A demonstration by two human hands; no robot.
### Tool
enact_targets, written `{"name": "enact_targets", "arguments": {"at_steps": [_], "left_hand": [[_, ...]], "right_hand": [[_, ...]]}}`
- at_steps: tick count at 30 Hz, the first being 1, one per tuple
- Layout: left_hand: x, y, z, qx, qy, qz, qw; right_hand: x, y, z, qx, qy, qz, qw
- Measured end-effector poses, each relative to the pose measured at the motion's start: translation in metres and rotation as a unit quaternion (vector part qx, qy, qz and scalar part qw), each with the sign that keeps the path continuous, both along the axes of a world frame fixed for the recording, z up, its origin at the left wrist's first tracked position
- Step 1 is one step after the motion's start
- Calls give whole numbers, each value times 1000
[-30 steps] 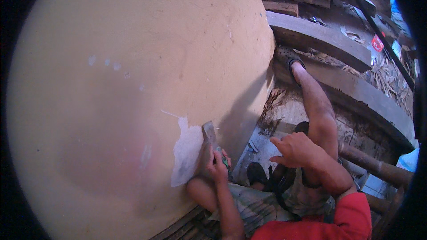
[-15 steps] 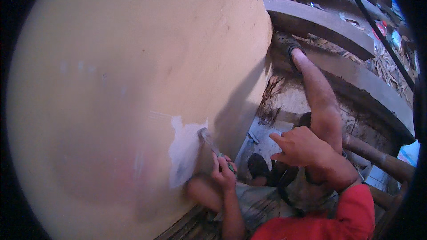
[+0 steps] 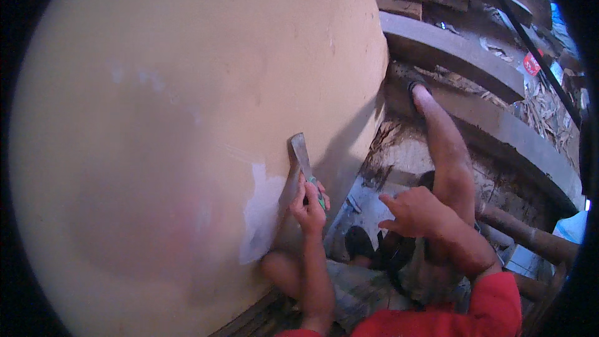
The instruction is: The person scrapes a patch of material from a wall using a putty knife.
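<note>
My left hand [image 3: 309, 212] is wrapped round the green and black handle of a putty knife [image 3: 301, 153]. Its flat metal blade points up, close to the beige wall [image 3: 206, 93]. Whether the blade touches the wall I cannot tell. Below and left of the blade lies an uneven patch of white filler [image 3: 262, 215] on the wall. My right hand [image 3: 418, 212] is held out over my legs, its forefinger and thumb apart and the other fingers curled. Nothing shows in it.
My bent knee [image 3: 284, 271] rests near the wall under the patch. My other leg reaches out to a concrete beam [image 3: 449, 43]. Brown poles [image 3: 530, 237] stand at the right. Dry leaves and litter [image 3: 543, 106] lie between the beams. A dark cable crosses the upper right.
My left hand has moved up with the putty knife, and the blade has left the white patch for the bare wall above it. The right hand has hardly moved.
</note>
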State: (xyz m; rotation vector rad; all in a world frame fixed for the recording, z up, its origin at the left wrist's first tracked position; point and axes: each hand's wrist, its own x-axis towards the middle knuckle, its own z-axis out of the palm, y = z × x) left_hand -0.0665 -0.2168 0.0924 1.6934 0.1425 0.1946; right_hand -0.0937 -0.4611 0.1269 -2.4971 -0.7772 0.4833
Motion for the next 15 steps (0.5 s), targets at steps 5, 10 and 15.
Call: {"name": "enact_targets", "arguments": {"at_steps": [5, 10, 15], "left_hand": [[-28, -15, -8, -38, 11, 46, 998], [-78, -7, -33, -63, 69, 132, 987], [-78, 10, -32, -129, 77, 138, 979]], "right_hand": [[1, -2, 10, 4, 23, 3, 1000], [1, -6, 11, 22, 20, 3, 1000], [1, -2, 6, 26, 9, 8, 1000]]}}
